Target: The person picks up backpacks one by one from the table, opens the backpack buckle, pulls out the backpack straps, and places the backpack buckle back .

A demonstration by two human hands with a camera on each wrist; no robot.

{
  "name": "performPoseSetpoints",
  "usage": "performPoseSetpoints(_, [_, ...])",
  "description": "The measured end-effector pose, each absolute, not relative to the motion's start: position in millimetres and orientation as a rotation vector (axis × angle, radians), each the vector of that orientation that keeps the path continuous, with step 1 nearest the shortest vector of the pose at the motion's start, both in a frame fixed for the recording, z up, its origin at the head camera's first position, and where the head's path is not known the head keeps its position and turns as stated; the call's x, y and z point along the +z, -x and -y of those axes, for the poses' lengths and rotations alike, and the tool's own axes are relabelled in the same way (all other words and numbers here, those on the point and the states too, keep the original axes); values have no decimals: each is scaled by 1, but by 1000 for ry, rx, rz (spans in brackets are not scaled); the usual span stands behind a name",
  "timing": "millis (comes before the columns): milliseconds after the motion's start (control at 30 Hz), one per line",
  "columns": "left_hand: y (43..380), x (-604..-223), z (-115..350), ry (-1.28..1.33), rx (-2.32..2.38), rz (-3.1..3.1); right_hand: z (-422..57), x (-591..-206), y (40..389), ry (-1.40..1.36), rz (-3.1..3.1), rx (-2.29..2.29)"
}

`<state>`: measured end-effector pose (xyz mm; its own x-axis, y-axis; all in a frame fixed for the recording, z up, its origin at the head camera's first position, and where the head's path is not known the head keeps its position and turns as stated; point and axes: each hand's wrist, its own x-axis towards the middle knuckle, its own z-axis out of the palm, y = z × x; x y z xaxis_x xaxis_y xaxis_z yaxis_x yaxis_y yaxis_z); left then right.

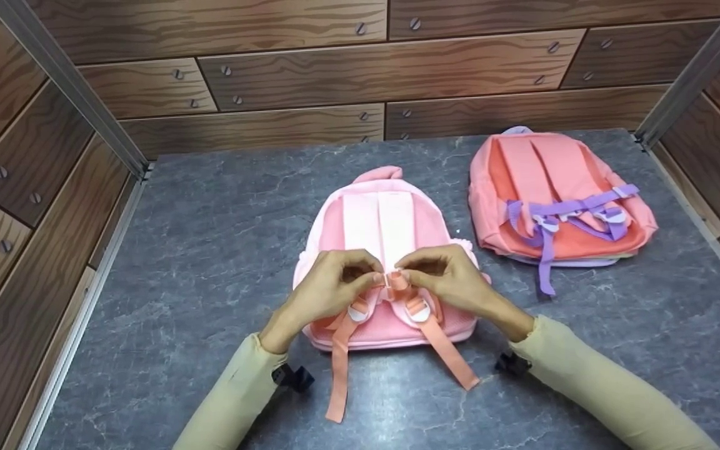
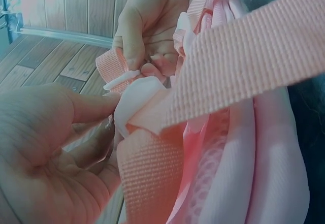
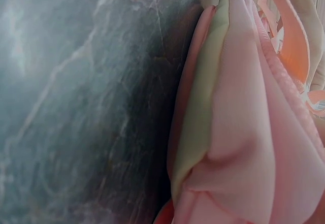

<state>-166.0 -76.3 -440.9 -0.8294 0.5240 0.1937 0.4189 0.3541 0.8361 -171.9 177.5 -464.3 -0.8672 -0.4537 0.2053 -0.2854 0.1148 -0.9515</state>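
A light pink backpack [image 1: 366, 212] lies with its shoulder straps facing up. Above its middle, my left hand [image 1: 332, 284] and right hand [image 1: 454, 281] meet at a chest strap [image 1: 399, 282] of orange webbing with a small white buckle [image 2: 121, 77]. Thumb and fingers of each hand pinch one side of that buckle; fingertips partly hide it, so I cannot tell whether its halves are joined. Below the hands, two orange webbing tails [image 1: 339, 375] run from white adjusters [image 1: 420, 310] toward the front. In the right wrist view, the pack's side [image 3: 238, 107] shows, but hardly any hand.
A second, coral backpack [image 1: 557, 169] with purple straps [image 1: 585, 203] lies at the back right, close to the pink one. Both rest on a dark grey marbled tabletop [image 1: 210, 250]. Wood-patterned panels [image 1: 297, 75] and metal posts [image 1: 79, 94] border the back and sides.
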Motion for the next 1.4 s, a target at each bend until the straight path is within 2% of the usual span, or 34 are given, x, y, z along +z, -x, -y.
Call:
performPoseSetpoints(467, [165, -439, 79, -841, 1465, -2470, -180, -464, 174, 785, -2246, -1884])
performPoseSetpoints(767, [165, -441, 78, -676, 1592, -2501, -181, -463, 173, 752, -2261, -1891])
performPoseSetpoints(1400, [161, -441, 83, -687, 1552, -2450, -182, -464, 173, 750, -2254, -1904])
